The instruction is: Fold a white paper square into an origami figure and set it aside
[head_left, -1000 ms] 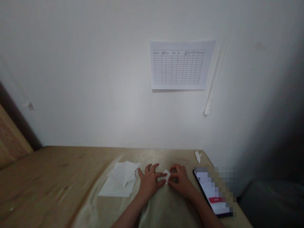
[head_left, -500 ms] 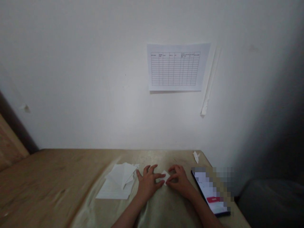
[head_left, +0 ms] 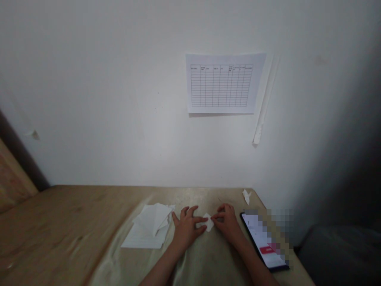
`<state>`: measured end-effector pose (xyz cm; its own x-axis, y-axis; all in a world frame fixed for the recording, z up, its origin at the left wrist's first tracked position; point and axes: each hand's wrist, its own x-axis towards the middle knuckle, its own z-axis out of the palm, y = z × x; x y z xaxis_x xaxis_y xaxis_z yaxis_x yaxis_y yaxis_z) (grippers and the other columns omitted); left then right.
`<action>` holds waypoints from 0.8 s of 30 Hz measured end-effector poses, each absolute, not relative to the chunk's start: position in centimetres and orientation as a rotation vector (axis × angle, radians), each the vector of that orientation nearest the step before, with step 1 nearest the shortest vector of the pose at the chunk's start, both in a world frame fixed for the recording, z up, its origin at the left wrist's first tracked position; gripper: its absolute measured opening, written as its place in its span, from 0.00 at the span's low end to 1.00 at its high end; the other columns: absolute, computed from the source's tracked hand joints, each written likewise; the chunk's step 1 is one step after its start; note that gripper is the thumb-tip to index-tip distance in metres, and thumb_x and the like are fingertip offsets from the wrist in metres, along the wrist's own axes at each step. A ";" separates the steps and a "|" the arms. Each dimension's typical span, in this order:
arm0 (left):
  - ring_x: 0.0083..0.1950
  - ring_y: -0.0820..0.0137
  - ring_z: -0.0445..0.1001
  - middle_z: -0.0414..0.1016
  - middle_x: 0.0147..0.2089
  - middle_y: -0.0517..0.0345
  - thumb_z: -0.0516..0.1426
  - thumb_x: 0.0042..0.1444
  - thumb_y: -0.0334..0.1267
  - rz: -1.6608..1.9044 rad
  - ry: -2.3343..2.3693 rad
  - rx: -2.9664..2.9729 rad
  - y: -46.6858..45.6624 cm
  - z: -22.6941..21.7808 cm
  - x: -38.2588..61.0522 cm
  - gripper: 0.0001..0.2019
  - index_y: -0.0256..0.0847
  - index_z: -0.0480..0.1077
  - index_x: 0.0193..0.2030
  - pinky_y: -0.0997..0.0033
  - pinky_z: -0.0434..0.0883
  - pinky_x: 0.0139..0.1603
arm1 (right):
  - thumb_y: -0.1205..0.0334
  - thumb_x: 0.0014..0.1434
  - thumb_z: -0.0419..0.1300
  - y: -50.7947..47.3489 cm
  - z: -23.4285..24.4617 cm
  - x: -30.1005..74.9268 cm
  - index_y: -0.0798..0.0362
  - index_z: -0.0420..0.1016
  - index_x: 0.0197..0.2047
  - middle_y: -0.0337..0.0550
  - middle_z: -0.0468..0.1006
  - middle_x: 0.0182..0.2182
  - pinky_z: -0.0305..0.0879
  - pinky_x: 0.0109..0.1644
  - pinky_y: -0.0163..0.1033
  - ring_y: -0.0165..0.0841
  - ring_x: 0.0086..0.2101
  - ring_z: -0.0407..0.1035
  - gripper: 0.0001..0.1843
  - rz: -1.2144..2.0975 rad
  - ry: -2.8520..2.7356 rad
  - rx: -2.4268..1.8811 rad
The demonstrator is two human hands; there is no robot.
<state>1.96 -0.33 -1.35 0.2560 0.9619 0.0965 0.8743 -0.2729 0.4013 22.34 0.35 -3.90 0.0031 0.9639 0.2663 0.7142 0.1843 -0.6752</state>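
Observation:
A small folded white paper piece (head_left: 207, 222) lies on the tan table (head_left: 74, 222) between my two hands. My left hand (head_left: 187, 227) lies flat with fingers spread, its fingertips pressing the paper's left side. My right hand (head_left: 226, 222) is curled, its thumb and fingertips pinched on the paper's right edge. Just left of my left hand sits a loose stack of white paper sheets (head_left: 150, 228), some folded.
A phone (head_left: 263, 244) with a lit screen lies by my right forearm near the table's right edge. A small folded paper figure (head_left: 246, 196) sits at the far right corner. A printed grid sheet (head_left: 222, 83) hangs on the white wall (head_left: 104, 99).
My right hand's fingers have shifted along the small paper's right edge, and the paper has turned slightly. The left hand has stayed in place. The view has wobbled a little.

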 end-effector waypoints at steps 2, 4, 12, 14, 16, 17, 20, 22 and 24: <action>0.72 0.44 0.50 0.61 0.71 0.66 0.62 0.55 0.52 0.472 1.697 2.267 -0.3 -1.4 1.9 0.14 0.73 0.76 0.49 0.19 0.30 0.63 | 0.60 0.56 0.65 0.5 -3.9 22.3 0.47 0.85 0.35 0.50 0.72 0.45 0.59 0.63 0.46 0.43 0.53 0.63 0.06 0.435 -1.767 -1.604; 0.72 0.44 0.51 0.61 0.71 0.67 0.62 0.55 0.52 0.468 1.692 2.270 -0.3 -1.4 1.9 0.14 0.73 0.75 0.49 0.19 0.30 0.63 | 0.59 0.56 0.64 0.4 -3.9 22.2 0.47 0.85 0.35 0.50 0.72 0.44 0.59 0.62 0.46 0.43 0.53 0.63 0.07 0.428 -1.770 -1.608; 0.71 0.46 0.52 0.62 0.70 0.67 0.64 0.53 0.51 0.491 1.634 2.291 -0.5 -1.3 1.7 0.17 0.71 0.75 0.51 0.21 0.31 0.65 | 0.59 0.57 0.62 0.0 -3.6 22.4 0.46 0.84 0.38 0.48 0.73 0.46 0.61 0.61 0.46 0.44 0.52 0.64 0.08 0.419 -1.783 -1.549; 0.71 0.47 0.52 0.64 0.69 0.65 0.64 0.52 0.52 0.484 1.611 2.306 -0.5 -1.3 1.6 0.17 0.68 0.76 0.50 0.22 0.30 0.66 | 0.60 0.56 0.62 -0.2 -3.3 22.4 0.45 0.83 0.41 0.48 0.73 0.47 0.60 0.62 0.46 0.43 0.53 0.64 0.10 0.412 -1.794 -1.532; 0.71 0.47 0.53 0.66 0.68 0.65 0.65 0.52 0.52 0.499 1.594 2.329 -0.4 -1.2 1.6 0.17 0.65 0.77 0.49 0.23 0.30 0.67 | 0.61 0.55 0.63 -0.5 -3.0 22.4 0.44 0.83 0.42 0.47 0.73 0.47 0.59 0.63 0.46 0.43 0.54 0.63 0.11 0.425 -1.820 -1.505; 0.70 0.47 0.54 0.67 0.67 0.64 0.65 0.52 0.52 0.514 1.587 2.340 -0.4 -1.2 1.6 0.16 0.64 0.77 0.49 0.23 0.29 0.67 | 0.61 0.55 0.63 -0.6 -2.8 22.3 0.44 0.82 0.42 0.46 0.73 0.48 0.59 0.63 0.46 0.42 0.54 0.63 0.11 0.439 -1.842 -1.488; 0.70 0.48 0.54 0.68 0.67 0.63 0.65 0.52 0.52 0.539 1.571 2.360 -0.3 -1.3 1.5 0.16 0.62 0.77 0.49 0.25 0.28 0.67 | 0.60 0.55 0.64 -0.9 -2.4 22.1 0.42 0.83 0.42 0.45 0.73 0.49 0.57 0.64 0.47 0.42 0.55 0.62 0.11 0.474 -1.903 -1.479; 0.70 0.48 0.54 0.69 0.66 0.63 0.65 0.52 0.52 0.520 1.549 2.359 -0.2 -1.3 1.3 0.17 0.62 0.77 0.50 0.25 0.29 0.68 | 0.60 0.56 0.64 -1.0 -2.3 21.8 0.42 0.83 0.41 0.45 0.73 0.48 0.57 0.63 0.47 0.42 0.55 0.62 0.10 0.473 -1.936 -1.500; 0.70 0.49 0.55 0.70 0.65 0.62 0.64 0.53 0.53 0.494 1.513 2.348 0.0 -1.4 1.1 0.18 0.62 0.76 0.52 0.25 0.30 0.68 | 0.59 0.57 0.63 -1.0 -2.3 21.6 0.42 0.83 0.40 0.45 0.74 0.47 0.57 0.62 0.47 0.42 0.54 0.63 0.09 0.450 -1.953 -1.524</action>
